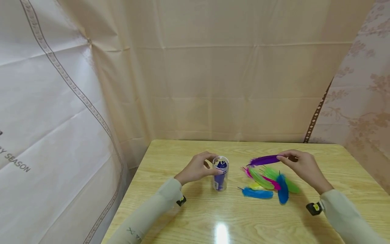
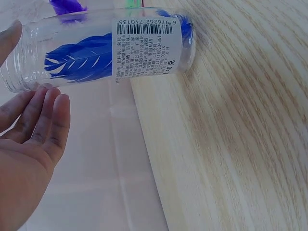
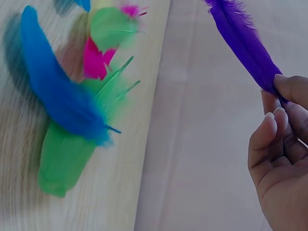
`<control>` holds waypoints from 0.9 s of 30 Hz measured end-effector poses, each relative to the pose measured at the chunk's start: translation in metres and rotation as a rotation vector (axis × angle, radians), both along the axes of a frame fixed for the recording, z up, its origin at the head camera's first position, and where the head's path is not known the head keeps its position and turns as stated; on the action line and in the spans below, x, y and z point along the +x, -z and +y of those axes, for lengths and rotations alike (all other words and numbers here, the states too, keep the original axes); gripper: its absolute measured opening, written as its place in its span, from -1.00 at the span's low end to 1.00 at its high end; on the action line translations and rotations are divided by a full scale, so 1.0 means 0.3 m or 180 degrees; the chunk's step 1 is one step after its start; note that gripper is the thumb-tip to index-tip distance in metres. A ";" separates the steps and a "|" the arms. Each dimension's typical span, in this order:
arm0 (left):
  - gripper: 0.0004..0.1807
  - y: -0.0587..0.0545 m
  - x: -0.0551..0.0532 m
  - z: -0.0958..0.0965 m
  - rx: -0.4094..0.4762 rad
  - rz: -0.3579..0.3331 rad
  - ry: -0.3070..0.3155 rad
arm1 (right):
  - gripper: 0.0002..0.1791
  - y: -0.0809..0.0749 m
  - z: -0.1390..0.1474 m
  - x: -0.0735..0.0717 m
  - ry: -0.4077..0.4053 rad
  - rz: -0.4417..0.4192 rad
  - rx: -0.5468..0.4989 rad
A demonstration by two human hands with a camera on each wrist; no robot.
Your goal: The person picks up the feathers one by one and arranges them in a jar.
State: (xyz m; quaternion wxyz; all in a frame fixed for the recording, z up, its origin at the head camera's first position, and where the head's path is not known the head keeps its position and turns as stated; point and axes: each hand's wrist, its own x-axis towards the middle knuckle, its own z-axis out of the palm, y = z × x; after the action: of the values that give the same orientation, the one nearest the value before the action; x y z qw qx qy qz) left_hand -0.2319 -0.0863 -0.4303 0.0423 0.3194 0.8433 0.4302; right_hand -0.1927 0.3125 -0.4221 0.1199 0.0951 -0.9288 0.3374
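Observation:
A clear jar (image 1: 225,181) with a white barcode label (image 2: 147,48) stands upright on the table. Inside it is a dark blue feather (image 2: 82,57). My left hand (image 1: 198,167) holds the jar near its open mouth, thumb on one side and fingers on the other. My right hand (image 1: 301,166) pinches one end of a purple feather (image 1: 263,160) between thumb and forefinger. That feather is held up off the table, its fluffy end pointing left toward the jar. Below it lies a loose pile of feathers: a green feather (image 1: 261,178), a pink one (image 1: 275,183) and a dark blue one (image 1: 282,189).
A light blue feather (image 1: 257,193) lies at the pile's front, beside a yellow feather (image 1: 255,185). The wood-grain table (image 1: 182,220) reaches back to a beige cloth curtain (image 1: 207,84). Patterned cloths hang at the left and right.

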 end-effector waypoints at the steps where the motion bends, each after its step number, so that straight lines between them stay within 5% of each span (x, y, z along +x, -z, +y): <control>1: -0.32 0.000 0.000 0.000 0.0007 0.0005 -0.0001 | -0.69 -0.001 -0.005 -0.003 0.0019 0.0003 0.0004; 27: -0.34 0.003 0.004 -0.003 0.0040 0.0002 0.0013 | -0.75 -0.047 -0.077 -0.026 -0.0012 0.0201 -0.0164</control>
State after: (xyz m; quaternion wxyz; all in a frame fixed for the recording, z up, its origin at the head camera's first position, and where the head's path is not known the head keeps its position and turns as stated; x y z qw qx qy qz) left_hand -0.2308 -0.0871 -0.4312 0.0409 0.3215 0.8400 0.4352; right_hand -0.2006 0.2894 -0.4079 0.1510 0.1044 -0.9154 0.3583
